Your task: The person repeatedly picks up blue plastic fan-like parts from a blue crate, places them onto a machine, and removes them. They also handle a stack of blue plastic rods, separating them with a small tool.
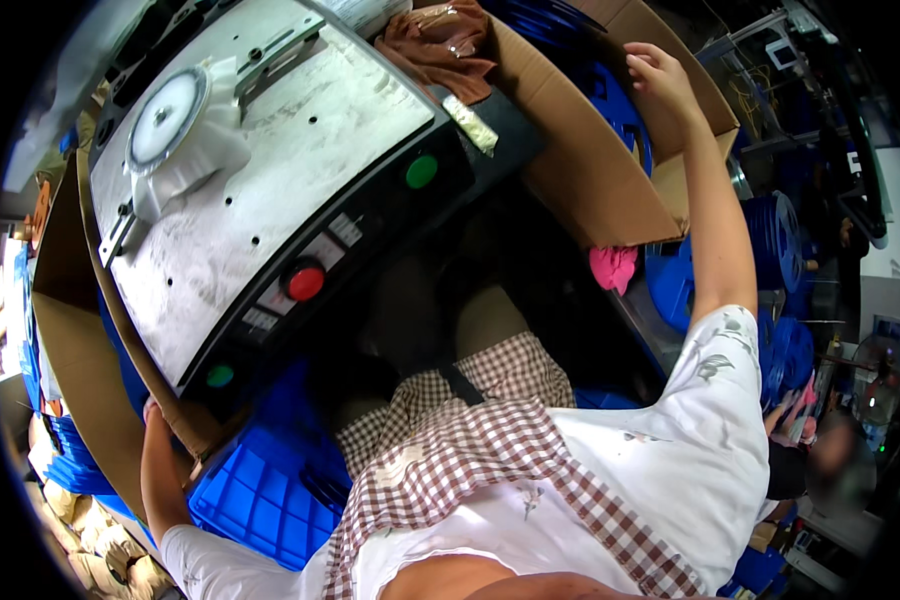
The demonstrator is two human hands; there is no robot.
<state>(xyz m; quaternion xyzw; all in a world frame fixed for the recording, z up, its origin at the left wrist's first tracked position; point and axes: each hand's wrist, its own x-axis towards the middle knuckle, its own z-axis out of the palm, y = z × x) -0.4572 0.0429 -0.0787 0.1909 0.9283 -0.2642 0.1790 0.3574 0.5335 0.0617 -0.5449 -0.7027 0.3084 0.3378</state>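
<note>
My right hand [662, 82] is raised over a cardboard box [560, 130] at the upper right that holds blue plastic parts [610, 105]. Its fingers are loosely bent and apart, with nothing visible in them. At the left, my left hand [151, 410] reaches down beside a cardboard box [85, 340], and the box edge and its shadow hide the fingers. Between my arms stands a machine with a pale metal top [300, 130]. A white round fixture with a grey ring [168, 120] sits on that top between two metal clamp bars.
The machine front carries a red button [305, 283] and green buttons [421, 172]. A brown cloth [438, 48] lies at its far right corner. A blue crate [270, 505] is low at the left. Blue reels [773, 240] stand at the right, near another person [795, 415].
</note>
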